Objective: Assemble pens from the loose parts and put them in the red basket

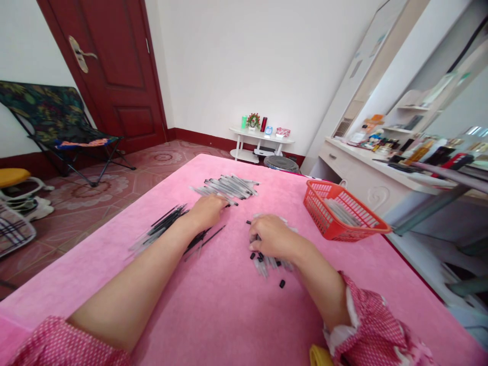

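My left hand [208, 211] is closed at the near edge of a pile of clear pen barrels [232, 185]; a barrel with a dark tip [232, 203] pokes out past its fingertips. Under and beside my left wrist lie thin black pen refills [165, 223], spread on the pink cloth. My right hand [270, 235] reaches down with curled fingers over a heap of clear pen caps [263, 267] and small black plugs [252, 255]. What its fingertips hold, if anything, is hidden. One black plug [282, 283] lies apart, nearer to me.
An orange plastic basket [324, 223] holding clear pen parts [343, 212] stands at the table's right side. A pink cloth [229, 315] covers the table. Something yellow [320, 356] lies by my right sleeve. Beyond are a dressing table [354, 165] and a folding chair [57, 117].
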Motion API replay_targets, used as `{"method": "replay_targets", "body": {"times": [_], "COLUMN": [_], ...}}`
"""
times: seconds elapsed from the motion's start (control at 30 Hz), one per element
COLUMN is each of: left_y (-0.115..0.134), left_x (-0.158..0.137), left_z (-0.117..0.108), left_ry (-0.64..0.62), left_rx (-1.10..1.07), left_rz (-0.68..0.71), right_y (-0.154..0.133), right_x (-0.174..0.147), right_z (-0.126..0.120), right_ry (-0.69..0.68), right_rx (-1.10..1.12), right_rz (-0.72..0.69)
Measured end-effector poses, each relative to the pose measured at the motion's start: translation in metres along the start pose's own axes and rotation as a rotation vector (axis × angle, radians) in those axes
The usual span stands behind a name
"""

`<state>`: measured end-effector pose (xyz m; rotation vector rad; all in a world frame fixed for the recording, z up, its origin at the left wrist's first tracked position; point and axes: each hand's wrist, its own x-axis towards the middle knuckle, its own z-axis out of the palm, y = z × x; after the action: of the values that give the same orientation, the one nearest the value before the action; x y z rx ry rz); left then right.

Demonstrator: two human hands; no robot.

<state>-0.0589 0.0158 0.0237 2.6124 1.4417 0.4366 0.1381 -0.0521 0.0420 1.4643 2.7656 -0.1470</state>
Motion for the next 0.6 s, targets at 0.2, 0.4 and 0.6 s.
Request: {"method": "replay_targets", "body": {"times": [0.2, 0.4, 0.6], "left_y": [-0.004, -0.007, -0.020], "left_x": [0.001, 0.002, 0.003], "left_z": [0.005, -0.001, 0.001], "left_ry": [-0.046, -0.066, 0.147], "left_rx": [-0.005, 0.005, 0.027], "left_rz": [0.001, -0.019, -0.032], "right_y": [0.009, 0.018, 0.021], "right_x": [-0.004, 0.000, 0.004], "right_z": [-0.005, -0.008, -0.007], "right_ry": [-0.031, 0.154, 0.225], "right_rx": [0.118, 0.271, 0.280], "right_rz": [-0.003, 0.019, 0.103]}}
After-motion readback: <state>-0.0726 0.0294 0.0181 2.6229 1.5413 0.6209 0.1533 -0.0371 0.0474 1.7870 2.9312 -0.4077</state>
